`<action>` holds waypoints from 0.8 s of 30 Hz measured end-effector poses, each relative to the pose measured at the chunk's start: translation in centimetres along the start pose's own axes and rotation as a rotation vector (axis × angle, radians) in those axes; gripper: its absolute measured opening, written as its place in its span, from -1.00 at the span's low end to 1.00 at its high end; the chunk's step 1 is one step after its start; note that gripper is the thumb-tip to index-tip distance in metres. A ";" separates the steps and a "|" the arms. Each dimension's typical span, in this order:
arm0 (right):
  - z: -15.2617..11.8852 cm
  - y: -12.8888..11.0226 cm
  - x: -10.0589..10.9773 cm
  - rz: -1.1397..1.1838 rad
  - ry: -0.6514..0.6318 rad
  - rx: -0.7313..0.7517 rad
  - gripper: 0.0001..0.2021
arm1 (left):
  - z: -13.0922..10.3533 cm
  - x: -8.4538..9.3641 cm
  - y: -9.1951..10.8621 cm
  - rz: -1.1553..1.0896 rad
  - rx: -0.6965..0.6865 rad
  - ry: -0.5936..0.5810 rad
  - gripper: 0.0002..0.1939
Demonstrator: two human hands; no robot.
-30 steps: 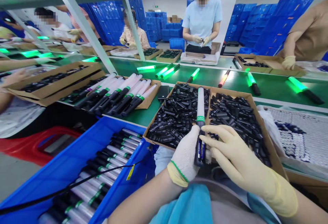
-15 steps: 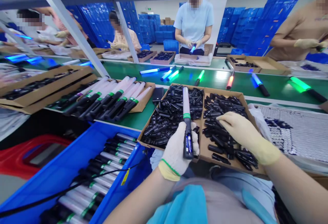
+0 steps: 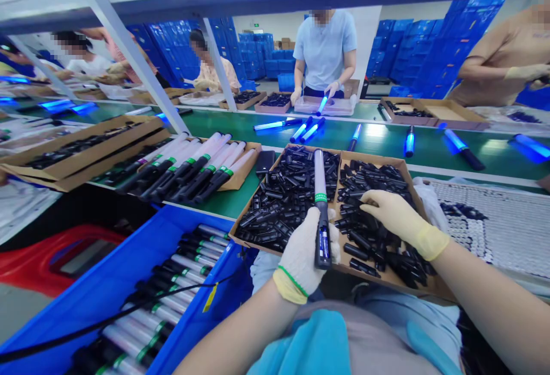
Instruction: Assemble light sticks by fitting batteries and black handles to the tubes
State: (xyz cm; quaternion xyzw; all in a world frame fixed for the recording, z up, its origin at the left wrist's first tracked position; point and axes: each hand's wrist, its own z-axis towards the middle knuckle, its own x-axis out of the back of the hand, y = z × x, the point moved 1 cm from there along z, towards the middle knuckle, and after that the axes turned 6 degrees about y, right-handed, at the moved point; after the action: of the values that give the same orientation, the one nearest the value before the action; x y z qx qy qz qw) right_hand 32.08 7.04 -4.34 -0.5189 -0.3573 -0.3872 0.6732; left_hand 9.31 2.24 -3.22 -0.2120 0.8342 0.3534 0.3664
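My left hand (image 3: 303, 246), in a white knit glove, is wrapped round the black handle of a light stick (image 3: 320, 183). The stick points away from me, its pale tube unlit above a green band. Its battery slot faces up uncovered and shows blue batteries (image 3: 323, 243). My right hand (image 3: 389, 214), in a cream glove, is over the right cardboard box (image 3: 440, 286) of small black plastic pieces (image 3: 365, 243). Its fingers are drawn together at the pieces; what they hold, if anything, is hidden. Under the stick lies the left cardboard box (image 3: 240, 237), full of black plastic parts.
Unlit sticks (image 3: 206, 163) lie piled at left, and more fill a blue bin (image 3: 47, 312) below. Blue-lit sticks (image 3: 309, 129) lie on the green conveyor (image 3: 240, 126). Right of me is a tray of small silvery pieces (image 3: 515, 214). Co-workers (image 3: 325, 48) work opposite; a slanted post (image 3: 129, 54) stands left.
The view has shifted slightly. The lit sticks on the conveyor have moved right, and the green and red ones now glow blue. My left hand still grips the stick; my right stays at the pieces.
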 end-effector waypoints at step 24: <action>-8.4 -9.3 1.5 0.825 0.124 -0.109 -0.82 | 1.1 -1.9 -3.3 -0.073 0.002 -0.117 -0.69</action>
State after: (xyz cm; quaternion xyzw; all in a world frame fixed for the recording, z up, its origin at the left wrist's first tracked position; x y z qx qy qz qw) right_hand 25.16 -2.92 -0.81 -0.6289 -0.0573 -0.1337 0.7637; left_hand 13.08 1.12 -3.70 -0.2209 0.8034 0.3507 0.4275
